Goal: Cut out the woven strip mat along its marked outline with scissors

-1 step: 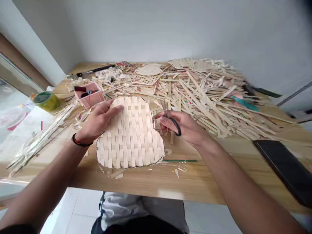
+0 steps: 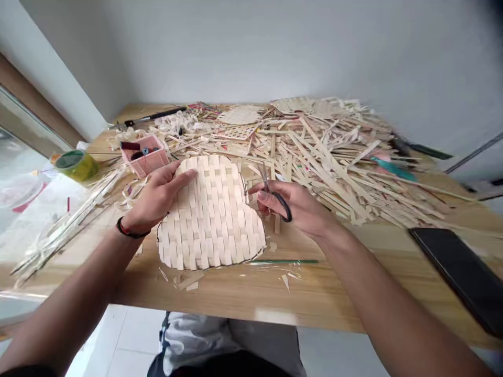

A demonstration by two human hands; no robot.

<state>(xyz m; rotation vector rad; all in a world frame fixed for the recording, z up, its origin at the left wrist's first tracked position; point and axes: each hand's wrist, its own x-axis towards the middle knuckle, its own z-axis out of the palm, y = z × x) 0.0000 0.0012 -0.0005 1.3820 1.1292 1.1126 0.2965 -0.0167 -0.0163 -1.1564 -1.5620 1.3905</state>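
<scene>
Woven piece in the middle, scissors at three o'clock

The woven piece [image 2: 214, 220] lies before me at the centre of the clock, over the wooden table [image 2: 322, 301]. At ten o'clock my left hand [image 2: 163, 192] pinches its edge, thumb on top. At three, my right hand [image 2: 288, 201] is curled around the scissors [image 2: 267, 184], blades pointing to twelve; I can't tell whether its fingertips touch the weave. Loose strips [image 2: 326, 157] heap at two, a green stick [image 2: 293, 261] lies at four, and a pink box [image 2: 151, 159] sits between ten and eleven.

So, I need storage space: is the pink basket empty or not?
Not empty: the pink basket holds a small blue item and a black item. How full, I cannot tell.
</scene>
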